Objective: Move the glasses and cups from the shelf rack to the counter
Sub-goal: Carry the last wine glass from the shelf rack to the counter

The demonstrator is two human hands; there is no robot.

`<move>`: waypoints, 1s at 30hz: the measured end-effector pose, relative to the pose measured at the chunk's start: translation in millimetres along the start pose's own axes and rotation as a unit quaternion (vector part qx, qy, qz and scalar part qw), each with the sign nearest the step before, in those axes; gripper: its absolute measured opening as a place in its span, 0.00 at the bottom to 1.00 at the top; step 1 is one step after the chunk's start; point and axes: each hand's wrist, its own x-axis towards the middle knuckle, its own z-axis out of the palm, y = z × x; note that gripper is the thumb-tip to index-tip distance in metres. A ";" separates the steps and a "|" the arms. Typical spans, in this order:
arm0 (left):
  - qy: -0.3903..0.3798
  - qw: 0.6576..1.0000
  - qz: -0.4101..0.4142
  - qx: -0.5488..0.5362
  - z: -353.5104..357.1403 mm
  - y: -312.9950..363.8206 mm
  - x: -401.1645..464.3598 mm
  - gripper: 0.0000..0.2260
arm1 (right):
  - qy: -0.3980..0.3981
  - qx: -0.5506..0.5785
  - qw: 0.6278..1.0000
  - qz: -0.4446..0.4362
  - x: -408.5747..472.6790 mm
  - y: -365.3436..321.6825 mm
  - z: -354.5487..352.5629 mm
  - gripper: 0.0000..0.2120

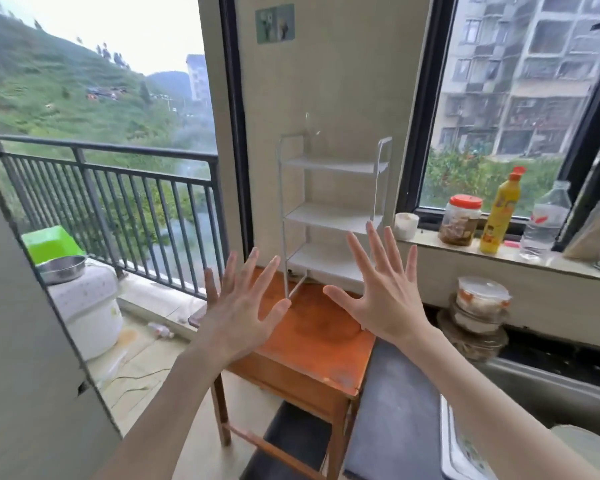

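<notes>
Both hands are raised with fingers spread wide, holding nothing: the left hand [241,308] at seven o'clock of the white three-tier metal shelf rack [333,209], the right hand [383,292] at five o'clock of it. The rack stands on the orange-brown wooden table [312,341]. A faint clear glass [312,124] shows at the rack's twelve o'clock. A yellow plastic bottle [499,211] stands on the windowsill at three o'clock.

The shelf rack [333,216] looks like white painted metal, matt. The bench [312,337] under it is orange-brown varnished wood — worn and blotchy. On the sill, a glossy yellow plastic bottle [499,216] and a clear plastic water bottle [544,220]; the bowl [63,268] — shiny steel.
</notes>
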 end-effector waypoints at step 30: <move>0.085 0.978 0.181 -0.058 40.3 -135.3 466.6 0.30 | 0.128 0.174 0.954 0.206 489.1 66.5 127.1 0.29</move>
